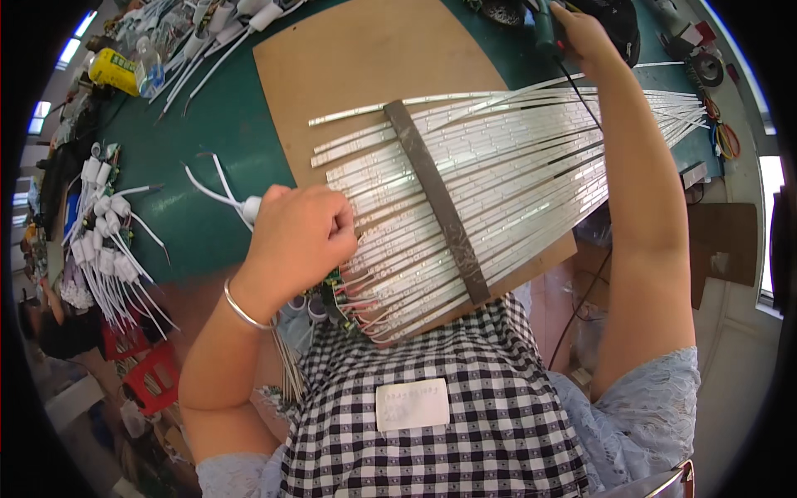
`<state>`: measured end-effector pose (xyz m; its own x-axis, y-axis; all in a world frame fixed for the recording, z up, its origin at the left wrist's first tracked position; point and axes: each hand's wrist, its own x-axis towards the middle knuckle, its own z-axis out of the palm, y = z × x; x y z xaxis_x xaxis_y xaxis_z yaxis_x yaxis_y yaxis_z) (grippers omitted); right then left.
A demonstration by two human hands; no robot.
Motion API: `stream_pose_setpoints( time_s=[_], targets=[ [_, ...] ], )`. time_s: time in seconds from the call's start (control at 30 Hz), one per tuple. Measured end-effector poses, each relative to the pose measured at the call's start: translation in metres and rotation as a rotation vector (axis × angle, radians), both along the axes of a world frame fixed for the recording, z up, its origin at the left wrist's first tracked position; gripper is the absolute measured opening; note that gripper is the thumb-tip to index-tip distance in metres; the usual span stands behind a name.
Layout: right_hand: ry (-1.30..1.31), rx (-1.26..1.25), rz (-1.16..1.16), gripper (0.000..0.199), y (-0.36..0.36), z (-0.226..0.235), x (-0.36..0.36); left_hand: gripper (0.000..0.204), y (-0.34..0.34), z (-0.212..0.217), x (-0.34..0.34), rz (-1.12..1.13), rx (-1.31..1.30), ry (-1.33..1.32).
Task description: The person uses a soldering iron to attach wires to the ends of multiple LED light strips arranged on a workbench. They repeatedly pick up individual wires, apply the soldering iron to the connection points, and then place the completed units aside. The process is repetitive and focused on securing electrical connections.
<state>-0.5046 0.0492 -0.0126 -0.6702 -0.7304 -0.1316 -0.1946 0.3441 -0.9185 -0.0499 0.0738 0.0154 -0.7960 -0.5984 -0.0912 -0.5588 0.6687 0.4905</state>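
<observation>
My left hand [299, 236] is closed over the near ends of a fan of several white LED strips [498, 166] and holds a small white driver part [251, 207] with white wires. The strips lie on a brown board [357, 66] under a dark metal bar [436, 199]. Red and white wires [361, 303] hang from the strip ends beside a small green circuit board. My right hand [581, 37] reaches far across the table and grips a green-handled soldering iron [545, 29], whose black cord runs back over the strips.
The table top is a green mat [207, 133]. A pile of white drivers with leads [104, 241] lies at the left, more at the top left beside a yellow bottle [112, 70]. Wire coils [724, 137] and tape rolls sit at the right. Red crates [149, 378] stand below.
</observation>
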Motion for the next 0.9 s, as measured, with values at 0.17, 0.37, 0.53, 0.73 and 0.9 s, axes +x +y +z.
stream_pose_setpoints(
  time_s=[0.17,0.37,0.53,0.73,0.9],
  targets=[
    [1.131,-0.223,0.174,0.029,0.045,0.047,0.073,0.005,-0.002,-0.006,0.003,-0.008,-0.039,0.008],
    [0.834,0.128,0.620,0.047,0.081,0.027,0.226,0.005,-0.004,-0.008,0.011,-0.018,-0.038,0.056],
    [0.840,0.269,0.802,0.054,0.124,0.022,0.262,0.007,0.000,-0.013,0.014,0.035,-0.021,0.126],
    [0.670,0.154,0.716,0.050,0.113,0.027,0.235,0.007,0.003,-0.014,0.014,0.012,-0.063,0.122],
    [1.070,-0.122,0.766,0.042,0.025,0.025,0.186,0.010,0.010,-0.005,0.018,-0.014,0.011,0.088]
  ],
)
